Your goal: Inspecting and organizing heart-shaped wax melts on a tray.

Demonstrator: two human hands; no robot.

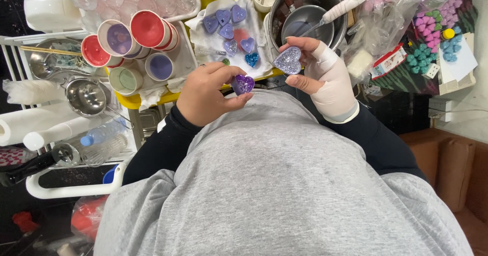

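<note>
Left hand [206,96] pinches a dark purple glitter heart [243,84] at chest level. Right hand [325,75], bandaged, grips a silver-lilac glitter heart [287,61] just above. More hearts [229,24] lie on the white cloth [201,38] beyond.

- In your left hand [208,96] sits a dark purple glitter heart [243,83], sparkly and glossy.
- Your right hand [325,75], wrapped in matt pale bandage cloth, pinches a silvery-lilac glitter heart [287,60], grainy-looking.
- At twelve o'clock, a shiny steel pot [311,12].
- At ten o'clock, smooth plastic cups [133,45] on crumpled white paper towel [254,17].
</note>
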